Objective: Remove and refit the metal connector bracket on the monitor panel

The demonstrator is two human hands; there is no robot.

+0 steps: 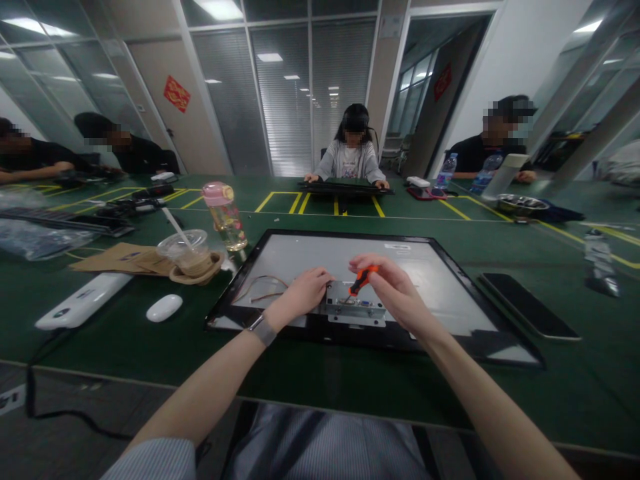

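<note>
A black-framed monitor panel lies face down on the green table in front of me. A small metal circuit-board housing sits on its back near the front edge, with thin wires running off to the left. My left hand rests curled on the panel, touching the left side of the housing. My right hand is closed round an orange-handled screwdriver, whose tip points down onto the housing.
A white mouse, a white flat device, a plastic cup with straw and a pink-capped bottle stand to the left. A black phone lies on the right. Other people sit across the table and at both sides.
</note>
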